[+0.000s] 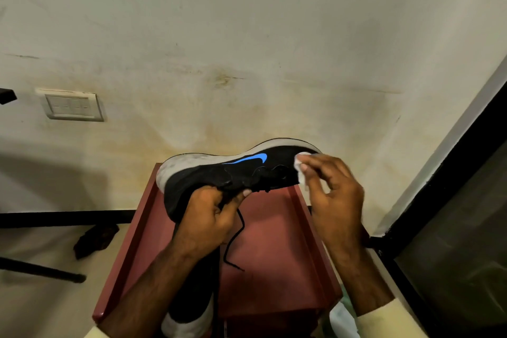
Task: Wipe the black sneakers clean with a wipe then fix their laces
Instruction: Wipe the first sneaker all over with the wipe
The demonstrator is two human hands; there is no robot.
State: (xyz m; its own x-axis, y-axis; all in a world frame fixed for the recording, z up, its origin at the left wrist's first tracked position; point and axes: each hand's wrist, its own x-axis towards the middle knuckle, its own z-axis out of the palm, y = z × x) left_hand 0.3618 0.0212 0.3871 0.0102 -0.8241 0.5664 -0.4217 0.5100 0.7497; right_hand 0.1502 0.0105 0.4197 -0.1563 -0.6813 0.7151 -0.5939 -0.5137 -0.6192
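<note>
A black sneaker (pixel 208 173) with a blue logo and a grey sole is held on its side above a reddish-brown table (pixel 274 228). My left hand (pixel 211 214) grips it at the collar near the heel. A loose black lace (pixel 233 241) hangs down from it. My right hand (pixel 329 189) presses a white wipe (pixel 300 164) against the toe end of the shoe. The second black sneaker (pixel 192 299) lies on the table below, partly hidden by my left forearm.
The table has raised side rims (pixel 131 241). A stained cream wall is behind it, with a switch plate (pixel 72 105) at left. A dark rag (pixel 96 239) and black rods lie on the floor at left. A black-framed glass panel (pixel 452 228) stands at right.
</note>
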